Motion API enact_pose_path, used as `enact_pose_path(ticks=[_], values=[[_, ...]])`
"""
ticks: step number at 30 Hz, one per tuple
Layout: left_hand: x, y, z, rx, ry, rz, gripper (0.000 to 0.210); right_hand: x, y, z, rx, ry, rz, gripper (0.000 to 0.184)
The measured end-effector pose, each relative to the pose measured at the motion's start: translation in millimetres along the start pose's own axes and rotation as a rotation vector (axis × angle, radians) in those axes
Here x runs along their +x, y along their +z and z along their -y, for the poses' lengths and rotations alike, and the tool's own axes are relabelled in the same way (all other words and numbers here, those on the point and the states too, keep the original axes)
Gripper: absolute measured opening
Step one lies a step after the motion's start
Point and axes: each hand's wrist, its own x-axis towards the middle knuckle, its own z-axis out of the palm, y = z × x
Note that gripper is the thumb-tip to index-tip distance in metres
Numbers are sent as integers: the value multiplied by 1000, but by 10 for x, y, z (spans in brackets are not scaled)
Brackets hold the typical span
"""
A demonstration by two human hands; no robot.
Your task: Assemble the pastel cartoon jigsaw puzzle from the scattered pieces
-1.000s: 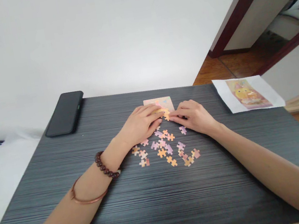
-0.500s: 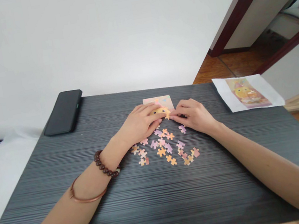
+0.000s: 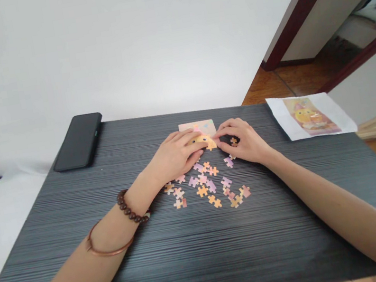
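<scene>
Right hand (image 3: 242, 141) sits at the puzzle's right edge, thumb and forefinger tips drawn in to a narrow gap beside it; whether a piece is pinched there I cannot tell. An orange piece (image 3: 233, 141) shows inside the curve of that hand, to the right of the puzzle, though whether it lies on the counter (image 3: 165, 265) or is tucked in the palm is unclear. Left hand (image 3: 178, 154) lies over the left part of the puzzle (image 3: 196, 125), fingers reaching across it and thumb along its near side; its grip, if any, is hidden. The puzzle is thus between the hands: leftward from the right fingertips, under the left fingers. Its far edge runs left to right, but with so much covered, its long axis cannot be read. Its near edge shows orange below the yellow. On the near side of the puzzle lie the loose pieces (image 3: 202, 190), scattered at mixed angles; among these a purple piece (image 3: 228, 161) is nearer the right hand. Well right of the puzzle is the print (image 3: 309, 115), and well left is the phone (image 3: 78, 142).
</scene>
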Motion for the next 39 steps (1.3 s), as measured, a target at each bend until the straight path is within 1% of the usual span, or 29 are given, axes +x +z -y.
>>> enact_pose_path(ticks=[7, 14, 19, 22, 29, 34, 36, 39], values=[[0, -18, -12, 13, 16, 47, 31, -7, 24, -52, 35, -43, -28, 14], [6, -15, -4, -32, -11, 36, 29, -2, 14, -71, 22, -55, -18, 14], [15, -30, -17, -79, -7, 12, 29, 10, -1, -69, 42, -80, 14, 13], [24, -25, -6, -145, -44, 1, 28, 14, -7, -63, 51, -66, 22, 12], [19, 29, 137, -353, -190, -22, 29, 18, -11, -51, 112, -63, 18, 12], [-14, 17, 232, -434, -237, -101, 30, 14, -12, -72, 133, -64, 36, 15], [-41, 10, 287, -412, -233, -88, 30, 7, -18, -70, 131, -60, 47, 20], [-86, 0, 371, -334, -198, -11, 32, -4, -28, -49, 82, -76, 90, 27]])
